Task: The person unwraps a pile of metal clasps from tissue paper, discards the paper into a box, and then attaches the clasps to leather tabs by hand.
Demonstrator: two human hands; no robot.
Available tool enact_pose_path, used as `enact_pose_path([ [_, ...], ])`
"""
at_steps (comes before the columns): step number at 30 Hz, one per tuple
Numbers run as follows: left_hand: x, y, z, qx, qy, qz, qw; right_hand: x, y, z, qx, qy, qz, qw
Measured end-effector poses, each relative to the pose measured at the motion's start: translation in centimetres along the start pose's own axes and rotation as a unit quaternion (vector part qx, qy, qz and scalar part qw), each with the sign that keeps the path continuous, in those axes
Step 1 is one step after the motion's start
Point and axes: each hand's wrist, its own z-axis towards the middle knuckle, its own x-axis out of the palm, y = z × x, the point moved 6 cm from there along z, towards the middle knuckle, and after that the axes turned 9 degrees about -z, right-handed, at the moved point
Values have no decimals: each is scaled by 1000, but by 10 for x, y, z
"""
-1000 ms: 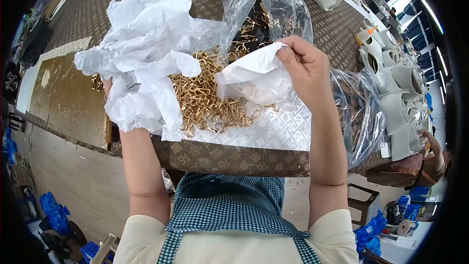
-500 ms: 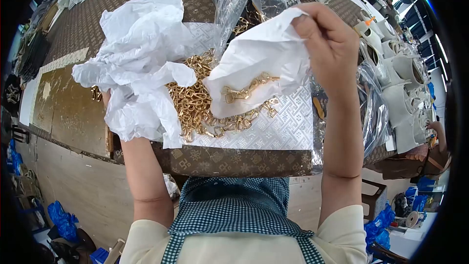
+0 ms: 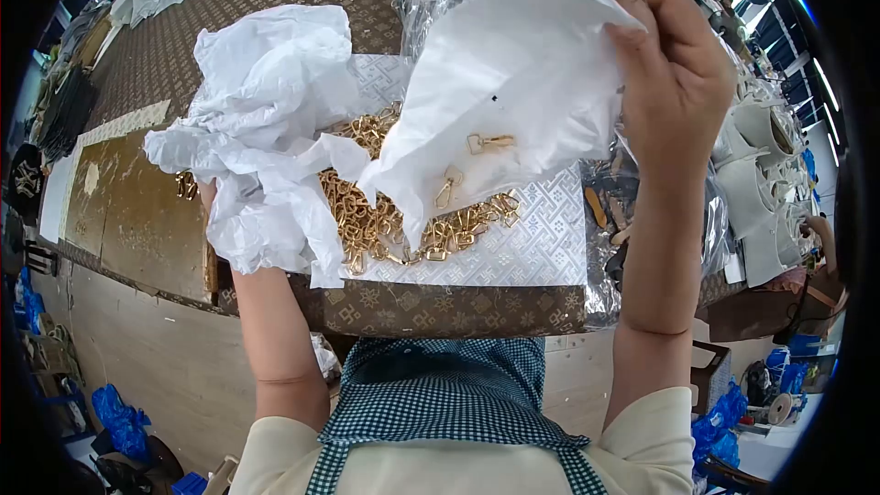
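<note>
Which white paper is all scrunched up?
The crumpled wad in the left hand; the sheet held up by the right hand hangs much smoother.

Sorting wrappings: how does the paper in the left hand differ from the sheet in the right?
The crumpled paper is a wadded bunch on the left hand; the sheet hangs opened out from the right hand. The crumpled paper sits low beside the gold chain pile; the sheet is held higher, clasps showing against it. Both are white.

Bright daylight, fisheye edges, dark vignette
</note>
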Motion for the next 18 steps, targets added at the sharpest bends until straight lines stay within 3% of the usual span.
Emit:
enact_pose_path([
  [2,-3,0,3,0,10,0,1000,7,8,2,-3,66,-119,991],
  [3,-3,1,3,-1,13,-1,1000,20,6,2,-88,77,-140,983],
  [8,-12,0,2,2,33,3,999,13,18,6,-126,47,-174,976],
  [11,-18,2,10,-38,27,-28,999,24,14,1,-130,97,-217,963],
  [15,-5,3,-7,-34,8,-47,998,3,7,7,-140,-15,-116,983],
  [18,3,4,-2,-25,50,-20,998,13,15,2,-137,49,-220,964],
])
